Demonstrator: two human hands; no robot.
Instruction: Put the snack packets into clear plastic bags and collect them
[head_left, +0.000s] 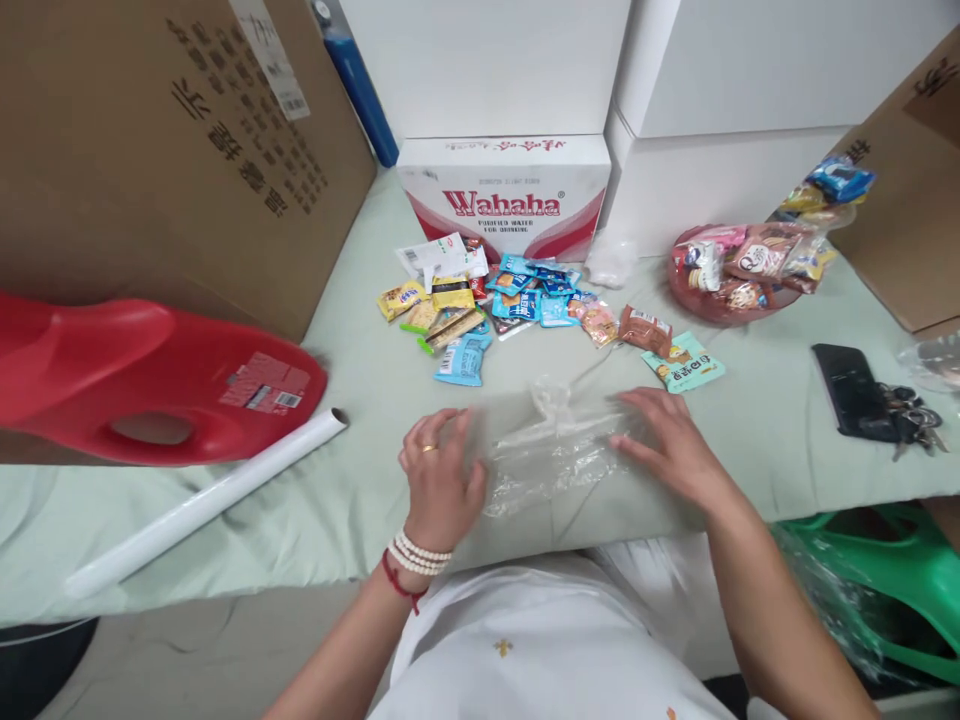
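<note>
A clear plastic bag (551, 445) with a bunched middle lies crumpled on the cloth-covered table, close to its front edge. My left hand (444, 475), wearing a ring and bracelets, is at the bag's left side with bent fingers and the thumb apart. On the opposite side my right hand (671, 445) has its thumb and fingers spread at the bag's edge. Beyond the bag is a loose pile of small wrapped snacks (517, 300), with a brown packet (645, 330) and a teal packet (686, 362) at its right end.
A Wahaha carton (506, 195) stands behind the snacks. To the right are a pink bowl (686, 300) of snacks, a phone (855, 390) and keys (911, 415). A red jug (180, 380), a white tube (217, 500) and a large cardboard box (150, 150) occupy the left.
</note>
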